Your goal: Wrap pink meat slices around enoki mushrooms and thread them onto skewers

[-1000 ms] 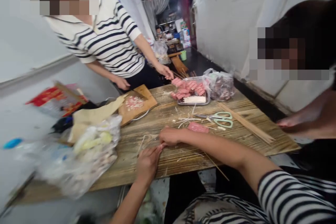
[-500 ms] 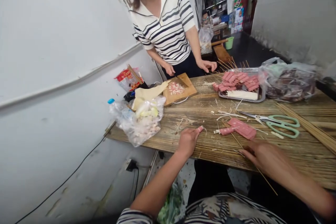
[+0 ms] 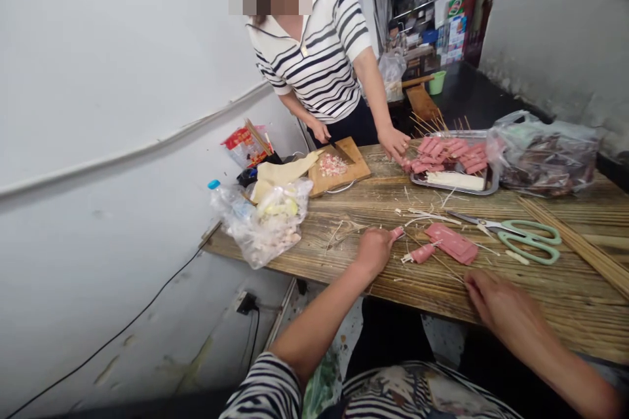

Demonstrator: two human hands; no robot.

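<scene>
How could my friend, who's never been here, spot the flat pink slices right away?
On the wooden table, find the scissors with pale green handles. Just left of those handles in the picture, beyond the right hand, lies the stack of pink slices. It's flat, unlike the small pink roll at its left, which has white strands poking out.

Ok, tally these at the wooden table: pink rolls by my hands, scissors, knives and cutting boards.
Pink rolls: 2, one in your left hand, one between it and your right hand
Scissors: 1
Knife: 1
Cutting board: 1
Total: 5
</scene>
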